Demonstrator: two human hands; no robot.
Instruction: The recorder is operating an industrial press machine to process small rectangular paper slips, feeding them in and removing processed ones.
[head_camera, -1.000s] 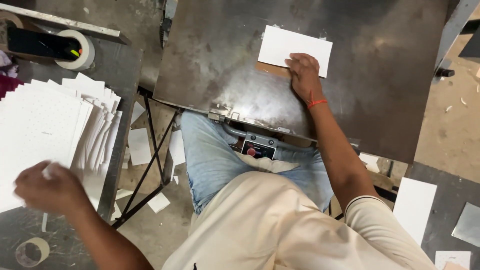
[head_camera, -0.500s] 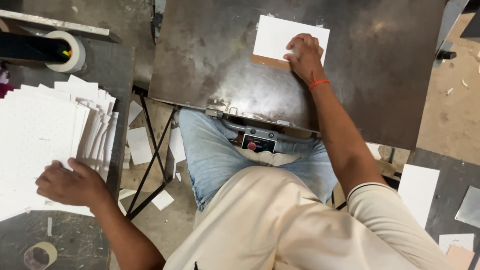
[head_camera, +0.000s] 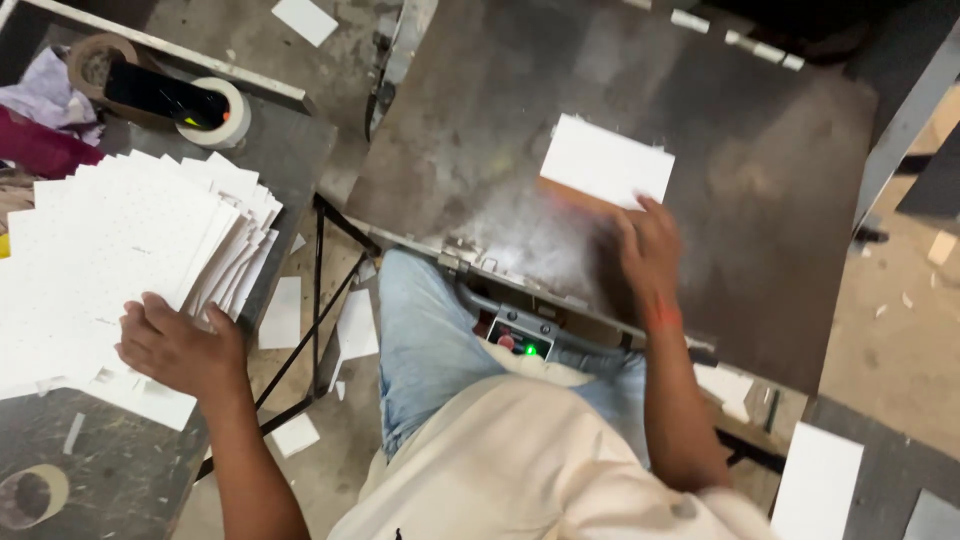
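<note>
On the left worktop, the fanned stack of white perforated paper sheets (head_camera: 120, 250) spreads toward its near edge, and the left hand (head_camera: 180, 345), which a moment ago hung off that edge, now lies on the stack's near side, fingers curled together onto the top sheets, seemingly gripping one. Further right, on the dark steel worktop (head_camera: 780, 200), the white rectangular card (head_camera: 607, 160) rests over a brown board; the right hand (head_camera: 648, 245) has slid back, its spread fingers just touching the card's near edge.
</note>
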